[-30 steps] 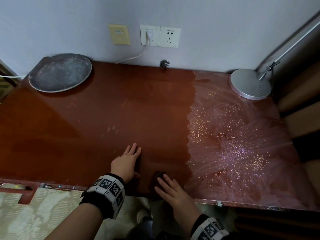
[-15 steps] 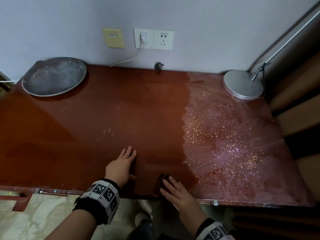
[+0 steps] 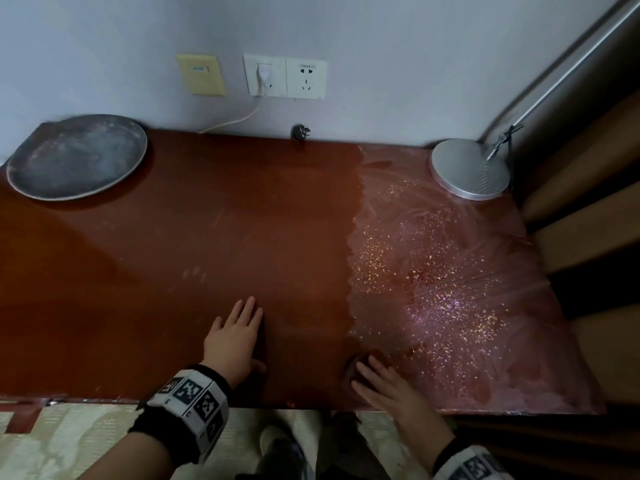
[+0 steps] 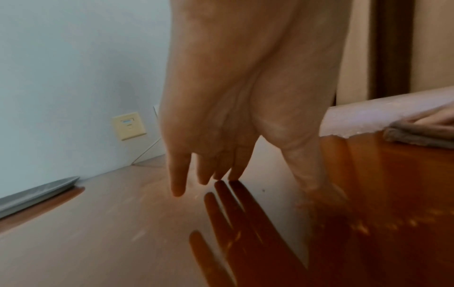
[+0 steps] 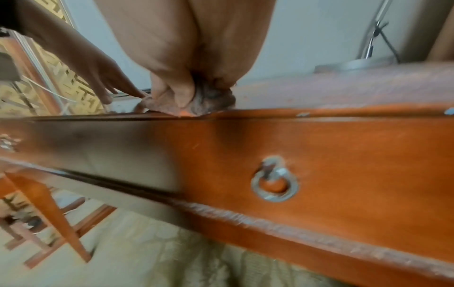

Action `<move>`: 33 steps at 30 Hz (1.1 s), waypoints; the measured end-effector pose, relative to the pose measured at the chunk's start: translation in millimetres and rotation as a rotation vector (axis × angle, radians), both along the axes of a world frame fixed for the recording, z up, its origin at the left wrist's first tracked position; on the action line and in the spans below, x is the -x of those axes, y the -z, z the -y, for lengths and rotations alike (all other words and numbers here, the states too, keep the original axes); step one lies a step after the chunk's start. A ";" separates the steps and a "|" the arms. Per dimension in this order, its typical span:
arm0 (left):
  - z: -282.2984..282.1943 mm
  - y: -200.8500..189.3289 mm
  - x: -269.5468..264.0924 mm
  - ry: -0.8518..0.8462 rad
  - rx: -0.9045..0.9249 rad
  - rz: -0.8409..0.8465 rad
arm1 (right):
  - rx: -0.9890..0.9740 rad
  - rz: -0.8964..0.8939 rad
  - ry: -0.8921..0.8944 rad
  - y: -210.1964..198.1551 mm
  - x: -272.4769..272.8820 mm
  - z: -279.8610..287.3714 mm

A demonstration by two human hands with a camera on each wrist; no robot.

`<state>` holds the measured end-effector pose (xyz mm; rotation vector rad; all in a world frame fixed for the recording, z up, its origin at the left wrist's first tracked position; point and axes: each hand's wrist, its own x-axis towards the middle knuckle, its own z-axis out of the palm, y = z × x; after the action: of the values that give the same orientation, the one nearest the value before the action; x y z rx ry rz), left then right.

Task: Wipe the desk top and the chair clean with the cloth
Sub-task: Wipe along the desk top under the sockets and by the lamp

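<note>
The red-brown desk top [image 3: 207,254] is glossy on the left and dusty with glittering specks [image 3: 433,289] on the right. My left hand [image 3: 239,327] lies flat on the glossy part near the front edge, fingers [image 4: 178,186] straight and touching the wood. My right hand [image 3: 384,379] presses a dark crumpled cloth [image 3: 353,367] onto the desk at the front edge, right where the dusty area begins. Most of the cloth is hidden under the palm; a bunched part [image 5: 213,101] shows in the right wrist view and its edge [image 4: 417,136] in the left wrist view.
A grey round plate [image 3: 76,157] sits at the back left, a silver lamp base [image 3: 471,169] at the back right, a loose plug [image 3: 299,131] by the wall. The drawer front has a ring handle [image 5: 274,180]. Wooden legs with rungs [image 5: 44,209] stand below left. Brown curtains [image 3: 588,202] hang at right.
My right hand has slid the cloth a little to the right along the front edge, up to the border of the dusty area. The left hand has stayed in place.
</note>
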<state>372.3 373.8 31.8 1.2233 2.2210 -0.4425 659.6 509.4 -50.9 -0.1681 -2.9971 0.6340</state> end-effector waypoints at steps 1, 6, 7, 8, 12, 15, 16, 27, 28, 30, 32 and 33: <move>-4.9 -0.7 -1.9 0.006 -0.007 0.010 | 0.017 0.021 0.051 0.3 -3.6 -15.6; -23.2 4.9 -19.2 0.016 -0.019 0.026 | 0.014 0.089 0.071 -10.6 24.4 -12.6; -25.1 6.2 -22.1 0.015 -0.020 0.016 | 0.014 0.142 -0.019 -14.0 29.6 -4.0; -26.8 6.8 -23.6 0.014 -0.023 0.005 | -0.006 0.184 -0.091 -13.8 31.0 1.2; -27.6 6.7 -22.4 -0.002 -0.031 0.010 | -0.022 0.225 -0.206 -17.1 41.2 -44.5; -26.0 6.6 -23.0 -0.026 -0.050 0.032 | -0.058 0.260 0.055 -36.9 55.4 -91.2; -25.9 6.7 -24.1 -0.036 -0.054 0.032 | 0.013 0.324 0.132 -36.8 56.2 -97.1; -70.9 3.9 -27.9 -0.136 -0.213 0.084 | 0.056 0.292 -0.291 -40.0 77.2 -103.5; -76.9 3.8 -27.7 -0.144 -0.209 0.087 | 0.056 0.319 -0.189 -41.8 82.4 -121.0; -85.2 6.0 -28.2 -0.177 -0.212 0.083 | 0.090 0.419 0.027 -47.6 92.1 -145.2; -88.9 7.0 -29.2 -0.227 -0.223 0.089 | 0.086 0.405 0.069 -53.8 97.6 -144.2; -89.8 8.2 -30.0 -0.248 -0.221 0.095 | 0.074 0.412 0.033 -54.0 97.0 -136.1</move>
<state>402.2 463.6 23.6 1.0321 2.3457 -0.0419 562.6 645.6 3.1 -0.3977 -3.3519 0.7940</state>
